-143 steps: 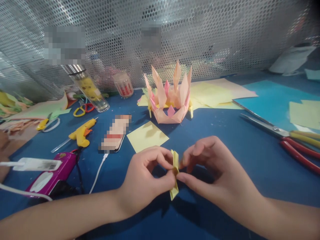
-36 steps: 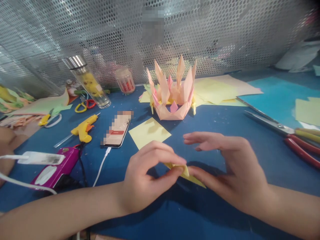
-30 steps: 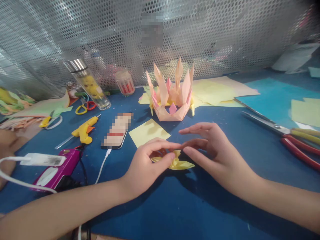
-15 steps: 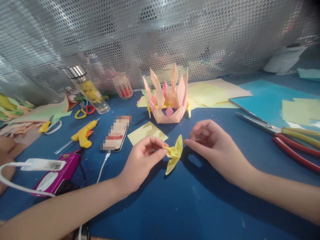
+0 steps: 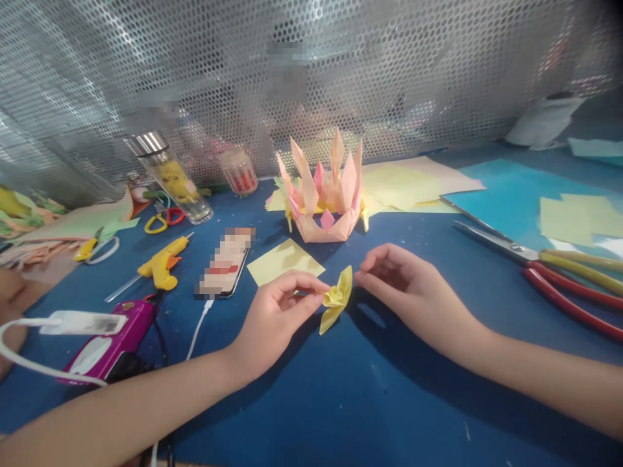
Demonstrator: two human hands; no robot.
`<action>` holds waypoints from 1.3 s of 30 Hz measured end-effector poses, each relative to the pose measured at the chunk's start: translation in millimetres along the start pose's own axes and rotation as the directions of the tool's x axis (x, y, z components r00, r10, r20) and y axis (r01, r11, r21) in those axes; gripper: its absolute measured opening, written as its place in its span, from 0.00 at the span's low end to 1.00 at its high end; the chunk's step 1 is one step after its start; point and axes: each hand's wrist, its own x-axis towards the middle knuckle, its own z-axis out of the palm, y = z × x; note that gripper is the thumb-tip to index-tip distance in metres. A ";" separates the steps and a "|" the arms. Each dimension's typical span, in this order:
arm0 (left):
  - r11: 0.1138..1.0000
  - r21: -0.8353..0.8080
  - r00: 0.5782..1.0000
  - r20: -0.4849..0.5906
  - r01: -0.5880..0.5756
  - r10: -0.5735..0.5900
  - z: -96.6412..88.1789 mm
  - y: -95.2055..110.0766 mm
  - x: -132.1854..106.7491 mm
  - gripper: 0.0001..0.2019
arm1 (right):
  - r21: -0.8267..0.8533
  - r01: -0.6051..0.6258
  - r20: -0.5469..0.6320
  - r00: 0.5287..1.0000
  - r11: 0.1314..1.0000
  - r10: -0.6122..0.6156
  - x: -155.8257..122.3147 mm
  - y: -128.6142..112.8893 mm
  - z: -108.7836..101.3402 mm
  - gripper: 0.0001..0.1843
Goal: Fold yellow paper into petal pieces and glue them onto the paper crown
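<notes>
My left hand (image 5: 275, 318) pinches a small folded yellow paper piece (image 5: 337, 302) between thumb and forefinger, holding it just above the blue table (image 5: 370, 395). My right hand (image 5: 413, 292) rests close to the piece's right side, fingers loosely curled, thumb tip near the paper but apparently not gripping it. A flat yellow paper square (image 5: 285, 261) lies just beyond my left hand. A pink and peach folded paper crown (image 5: 324, 194) stands behind it.
At left lie a phone (image 5: 224, 263) on a cable, a yellow glue gun (image 5: 160, 263), a magenta device (image 5: 104, 344), a bottle (image 5: 172, 176) and a small jar (image 5: 239, 170). Large red-handled scissors (image 5: 545, 269) and paper sheets (image 5: 413, 185) lie at right. A perforated metal screen (image 5: 389, 71) closes the back.
The folded yellow piece was worked by both hands, pressed on the table, then lifted in my left fingers. My right hand let go and now hovers beside it.
</notes>
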 end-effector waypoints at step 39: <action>0.989 0.125 0.997 0.025 -0.081 0.079 -2.0 2.1 -2.8 0.05 | 0.123 0.051 0.125 0.990 0.991 -0.066 -2.1 5.1 -1.5 0.09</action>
